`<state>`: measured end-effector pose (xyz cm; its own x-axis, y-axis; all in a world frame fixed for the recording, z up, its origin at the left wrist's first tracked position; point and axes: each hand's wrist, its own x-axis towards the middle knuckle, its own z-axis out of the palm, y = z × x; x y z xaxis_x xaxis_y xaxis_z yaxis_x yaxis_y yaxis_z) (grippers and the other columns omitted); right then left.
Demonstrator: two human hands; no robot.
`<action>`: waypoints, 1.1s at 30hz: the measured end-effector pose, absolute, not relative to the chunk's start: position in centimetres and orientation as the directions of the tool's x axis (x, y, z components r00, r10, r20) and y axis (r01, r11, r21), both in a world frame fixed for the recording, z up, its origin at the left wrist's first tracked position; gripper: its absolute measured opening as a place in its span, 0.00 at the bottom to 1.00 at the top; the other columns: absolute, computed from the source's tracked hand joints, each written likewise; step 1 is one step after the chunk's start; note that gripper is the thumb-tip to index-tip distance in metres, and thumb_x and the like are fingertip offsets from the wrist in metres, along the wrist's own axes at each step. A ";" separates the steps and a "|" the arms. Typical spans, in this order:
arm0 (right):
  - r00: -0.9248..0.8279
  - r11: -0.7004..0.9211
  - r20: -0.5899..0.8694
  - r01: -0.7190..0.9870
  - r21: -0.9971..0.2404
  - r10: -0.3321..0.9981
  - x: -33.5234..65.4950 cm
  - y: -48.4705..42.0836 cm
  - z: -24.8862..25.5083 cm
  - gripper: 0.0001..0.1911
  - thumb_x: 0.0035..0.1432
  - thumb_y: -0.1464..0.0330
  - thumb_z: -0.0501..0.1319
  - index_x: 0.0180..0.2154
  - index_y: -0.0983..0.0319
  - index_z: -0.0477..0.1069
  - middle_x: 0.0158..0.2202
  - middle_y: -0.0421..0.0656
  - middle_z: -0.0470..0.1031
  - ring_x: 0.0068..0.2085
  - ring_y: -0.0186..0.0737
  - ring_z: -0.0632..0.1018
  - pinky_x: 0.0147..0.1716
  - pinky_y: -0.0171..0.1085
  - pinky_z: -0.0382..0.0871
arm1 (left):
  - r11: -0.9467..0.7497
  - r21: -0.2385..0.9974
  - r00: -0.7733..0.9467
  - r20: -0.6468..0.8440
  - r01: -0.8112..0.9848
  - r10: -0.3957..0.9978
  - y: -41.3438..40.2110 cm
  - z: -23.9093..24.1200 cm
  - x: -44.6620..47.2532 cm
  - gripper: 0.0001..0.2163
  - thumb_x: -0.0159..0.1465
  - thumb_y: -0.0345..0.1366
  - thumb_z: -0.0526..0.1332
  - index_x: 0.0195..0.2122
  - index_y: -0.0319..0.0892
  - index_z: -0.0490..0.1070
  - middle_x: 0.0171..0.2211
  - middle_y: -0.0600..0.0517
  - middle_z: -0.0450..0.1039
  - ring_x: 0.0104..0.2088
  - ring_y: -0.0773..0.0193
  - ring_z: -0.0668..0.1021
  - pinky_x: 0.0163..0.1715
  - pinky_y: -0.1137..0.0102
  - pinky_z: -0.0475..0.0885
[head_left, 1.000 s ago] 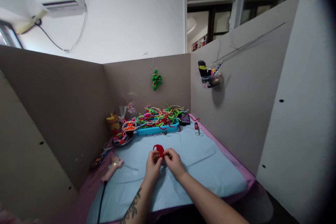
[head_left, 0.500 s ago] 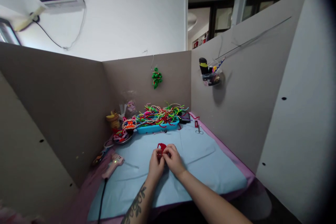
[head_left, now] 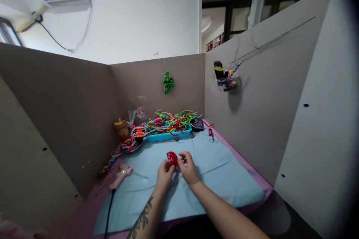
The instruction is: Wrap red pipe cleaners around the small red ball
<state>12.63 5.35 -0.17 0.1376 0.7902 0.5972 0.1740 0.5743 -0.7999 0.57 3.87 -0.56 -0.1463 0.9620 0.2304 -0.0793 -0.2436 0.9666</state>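
Observation:
A small red looped piece that looks like bent pipe cleaner (head_left: 172, 158) is held above the blue table cover (head_left: 213, 186). My left hand (head_left: 165, 173) pinches its lower left side between thumb and fingers. Just to its right is my right hand (head_left: 188, 167), thumb and index finger apart and curved toward the piece's right edge. Whether those fingertips touch it is too small to tell. Beyond both hands stands a blue tray (head_left: 168, 137) heaped with colourful pipe cleaners (head_left: 174, 122).
A pink glue gun (head_left: 122, 177) with a lit green light and black cord lies at left. Finished colourful pieces (head_left: 129, 144) fill a bowl near a brown cup (head_left: 121, 129). Scissors (head_left: 213, 140) lie at back right. Grey partitions (head_left: 157, 97) enclose the table.
My right hand's fingers have come apart and shifted slightly right. The red piece is turned and shows more fully, still in my left hand.

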 end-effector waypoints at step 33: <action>0.000 0.465 0.474 0.190 -0.865 0.881 11.9 5.4 -0.8 0.06 0.52 0.69 0.56 0.25 0.60 0.69 0.23 0.38 0.71 0.26 0.37 0.71 0.27 0.34 0.64 | -0.094 0.904 -0.190 0.014 -0.417 0.982 3.5 -0.1 0.0 0.22 0.41 0.41 0.74 0.34 0.40 0.68 0.21 0.54 0.74 0.21 0.68 0.74 0.25 0.75 0.66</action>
<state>11.89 5.42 -0.76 0.0003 0.8806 0.4739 0.1905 0.4651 -0.8645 0.01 3.52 -0.13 -0.1902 0.9816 0.0145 -0.4169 -0.0941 0.9041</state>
